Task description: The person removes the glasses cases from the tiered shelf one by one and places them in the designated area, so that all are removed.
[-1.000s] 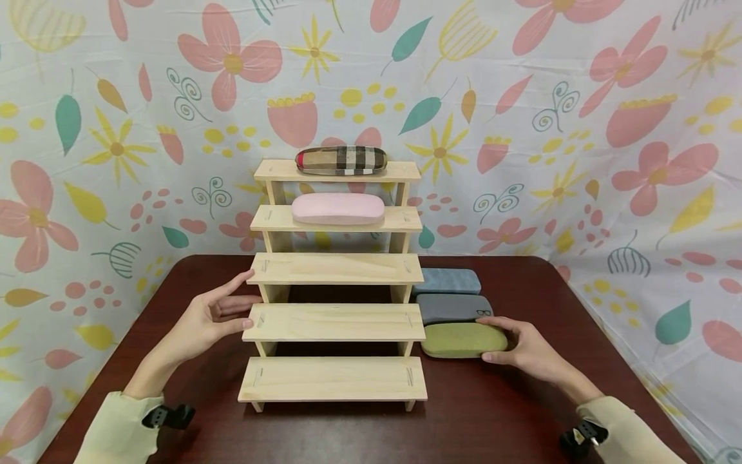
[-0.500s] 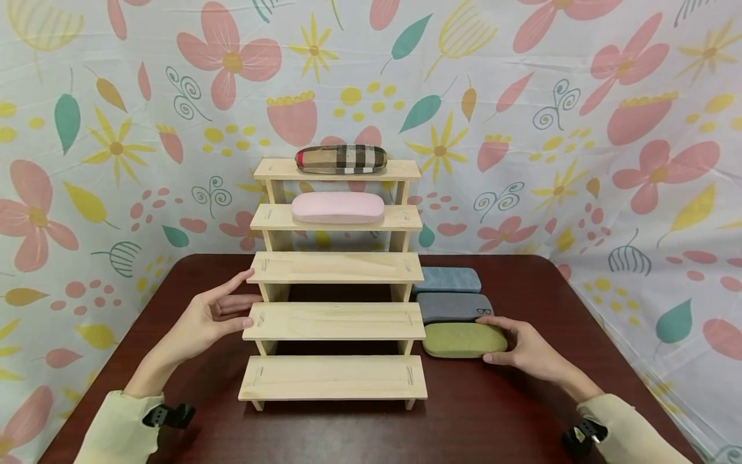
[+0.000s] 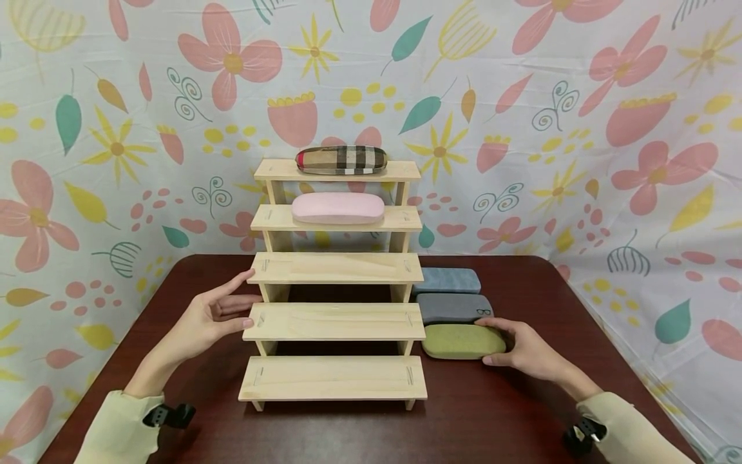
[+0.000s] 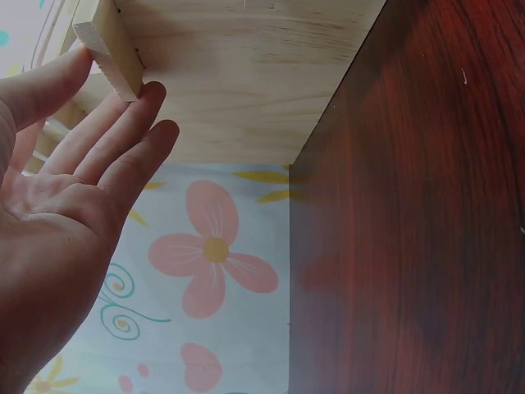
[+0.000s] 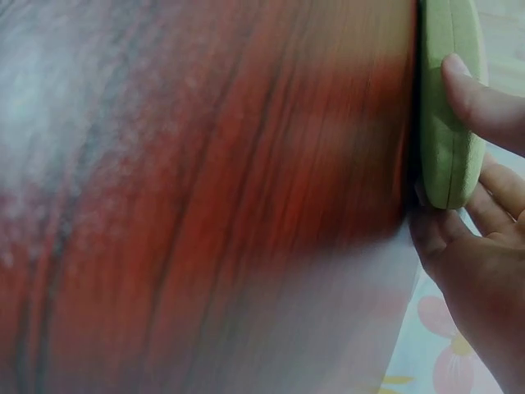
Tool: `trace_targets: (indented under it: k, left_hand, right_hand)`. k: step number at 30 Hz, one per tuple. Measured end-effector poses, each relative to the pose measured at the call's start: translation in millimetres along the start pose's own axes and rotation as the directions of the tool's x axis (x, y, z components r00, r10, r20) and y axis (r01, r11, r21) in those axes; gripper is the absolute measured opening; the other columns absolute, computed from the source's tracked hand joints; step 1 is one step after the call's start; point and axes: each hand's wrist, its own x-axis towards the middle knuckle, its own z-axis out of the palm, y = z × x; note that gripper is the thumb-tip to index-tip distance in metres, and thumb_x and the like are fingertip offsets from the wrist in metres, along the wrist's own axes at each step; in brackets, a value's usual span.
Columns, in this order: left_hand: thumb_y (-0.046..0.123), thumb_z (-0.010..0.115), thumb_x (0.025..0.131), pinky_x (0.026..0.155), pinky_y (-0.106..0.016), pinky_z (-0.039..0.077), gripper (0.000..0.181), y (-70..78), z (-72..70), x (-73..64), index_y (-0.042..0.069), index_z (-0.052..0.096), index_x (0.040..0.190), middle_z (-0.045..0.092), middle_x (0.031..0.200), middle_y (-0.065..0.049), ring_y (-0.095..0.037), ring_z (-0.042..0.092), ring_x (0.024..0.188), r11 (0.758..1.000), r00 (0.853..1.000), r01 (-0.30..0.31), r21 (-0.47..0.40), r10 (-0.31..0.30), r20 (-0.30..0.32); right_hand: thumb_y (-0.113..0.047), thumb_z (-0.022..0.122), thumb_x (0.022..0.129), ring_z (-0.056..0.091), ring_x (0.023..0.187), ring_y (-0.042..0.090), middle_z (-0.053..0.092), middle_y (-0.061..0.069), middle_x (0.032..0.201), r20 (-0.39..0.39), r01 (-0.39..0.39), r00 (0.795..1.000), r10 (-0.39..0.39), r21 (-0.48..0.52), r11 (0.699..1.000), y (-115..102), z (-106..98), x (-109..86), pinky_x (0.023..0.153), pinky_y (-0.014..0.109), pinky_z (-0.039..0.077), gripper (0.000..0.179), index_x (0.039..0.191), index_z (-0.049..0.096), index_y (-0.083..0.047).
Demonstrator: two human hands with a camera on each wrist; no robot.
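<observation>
A stepped wooden rack (image 3: 333, 379) stands mid-table in the head view. On its top step lies a plaid glasses case (image 3: 341, 160), and a pink glasses case (image 3: 338, 208) is one step lower. My left hand (image 3: 203, 322) touches the rack's left side with spread fingers, thumb at the second-lowest step and index finger at the middle one. To the right of the rack, my right hand (image 3: 533, 348) grips the right end of a green glasses case (image 3: 460, 341), thumb on its near side. The right wrist view shows the thumb over the green case (image 5: 447, 156).
Behind the green case lie a grey glasses case (image 3: 452, 308) with a small glasses mark and a blue case (image 3: 449, 280), both close to the rack's right side. The dark red table (image 3: 493, 425) backs onto a flower-patterned cloth (image 3: 522, 212).
</observation>
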Motion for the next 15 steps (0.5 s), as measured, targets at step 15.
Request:
trace_targets:
  k: [15]
  left_hand:
    - [-0.011,0.076,0.091,0.095,-0.027,0.056,0.088,0.9,0.2,-0.5,0.009,0.034,0.166,0.064,0.130,-0.036,-0.014,0.068,0.122,1.000,1.000,0.011,0.001,-0.011,-0.001]
  right_hand:
    - [-0.014,0.092,0.084,0.065,0.109,0.012,0.065,0.016,0.136,0.019,-0.016,1.000,0.017,-0.010,1.000,3.8,-0.1,1.2,0.089,0.020,0.050,0.071,0.145,0.059,0.001]
